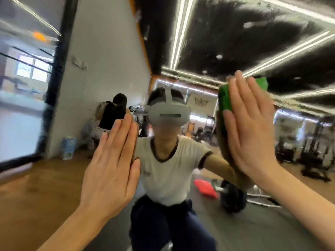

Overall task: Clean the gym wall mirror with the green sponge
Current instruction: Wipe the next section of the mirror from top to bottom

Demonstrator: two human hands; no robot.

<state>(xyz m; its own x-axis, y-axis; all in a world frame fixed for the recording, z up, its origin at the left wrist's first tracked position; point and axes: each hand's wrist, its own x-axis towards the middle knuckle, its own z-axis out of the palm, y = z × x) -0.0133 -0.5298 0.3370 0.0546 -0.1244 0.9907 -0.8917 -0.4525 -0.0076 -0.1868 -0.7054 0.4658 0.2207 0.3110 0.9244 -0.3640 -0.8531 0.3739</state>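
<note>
The wall mirror (208,42) fills most of the view and reflects the gym and a person in a headset. My right hand (252,127) lies flat with straight fingers, pressing the green sponge (224,98) against the glass at the upper right. Green shows at the hand's left edge and above the fingertips. My left hand (112,163) is flat on the mirror at centre left, fingers straight and together, holding nothing.
A black frame (54,87) bounds the mirror's left side, with a window area beyond it. The reflection shows a wooden floor, a barbell (232,194), a red object (204,189), weight racks at the right and people by the white wall.
</note>
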